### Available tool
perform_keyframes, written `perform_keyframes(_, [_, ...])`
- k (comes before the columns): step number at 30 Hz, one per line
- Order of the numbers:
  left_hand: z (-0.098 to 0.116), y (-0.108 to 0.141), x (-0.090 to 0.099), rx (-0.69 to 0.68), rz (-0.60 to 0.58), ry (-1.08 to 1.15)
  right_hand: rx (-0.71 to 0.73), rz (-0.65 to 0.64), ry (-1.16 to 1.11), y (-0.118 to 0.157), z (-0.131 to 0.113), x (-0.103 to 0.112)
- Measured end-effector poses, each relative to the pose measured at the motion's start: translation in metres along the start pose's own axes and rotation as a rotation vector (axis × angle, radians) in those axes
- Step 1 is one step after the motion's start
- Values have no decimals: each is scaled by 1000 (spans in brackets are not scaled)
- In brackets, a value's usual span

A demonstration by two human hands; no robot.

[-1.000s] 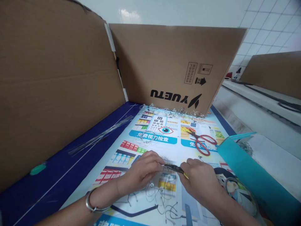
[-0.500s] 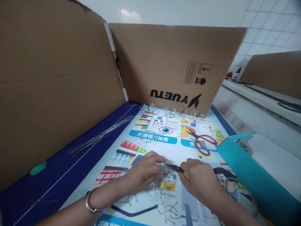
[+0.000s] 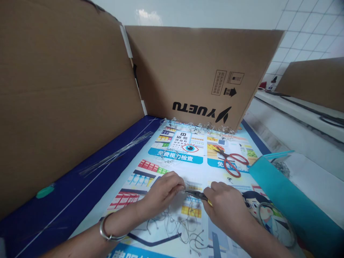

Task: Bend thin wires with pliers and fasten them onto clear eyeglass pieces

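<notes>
My left hand (image 3: pixel 168 188) wears a bangle (image 3: pixel 103 229) at the wrist, and its fingertips are pinched together on a thin wire piece, small and partly hidden. My right hand (image 3: pixel 224 200) is wrapped round the yellow handle of dark-jawed pliers (image 3: pixel 197 194), whose tip points left and lies right beside my left fingertips. Below the hands, thin looped wires (image 3: pixel 172 220) and short curved wire pieces (image 3: pixel 197 240) lie on the printed sheet (image 3: pixel 145 224).
Red-handled scissors (image 3: pixel 233 165) lie beyond my right hand. Wire pieces line the foot of the cardboard panel (image 3: pixel 204 64). Straight wires (image 3: pixel 118 154) lie on the blue cloth at left. A teal box (image 3: pixel 292 200) and a clear round dish (image 3: pixel 276 224) are at right.
My left fingers have closed into a tighter pinch and turned a little. The pliers' tip has shifted slightly down and left, and more wire shows hanging below the hands.
</notes>
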State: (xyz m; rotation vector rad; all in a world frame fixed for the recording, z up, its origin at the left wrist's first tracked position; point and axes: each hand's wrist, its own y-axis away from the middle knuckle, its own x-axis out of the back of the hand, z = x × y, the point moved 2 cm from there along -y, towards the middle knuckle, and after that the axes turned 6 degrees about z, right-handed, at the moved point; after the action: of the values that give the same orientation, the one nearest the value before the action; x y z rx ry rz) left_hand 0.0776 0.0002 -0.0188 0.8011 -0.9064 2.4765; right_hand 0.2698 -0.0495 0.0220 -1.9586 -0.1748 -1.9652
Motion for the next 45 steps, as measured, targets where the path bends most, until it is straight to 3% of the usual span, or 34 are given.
perform_keyframes(13, [5, 1, 0, 169, 3, 2, 0, -2, -65, 1, -4, -4])
perform_keyframes(32, [6, 3, -3, 117, -5, -30, -40, -29, -137, 2, -6, -6])
perform_keyframes(45, [6, 2, -4, 191, -5, 12, -32, 28, -103, 3, -9, -8])
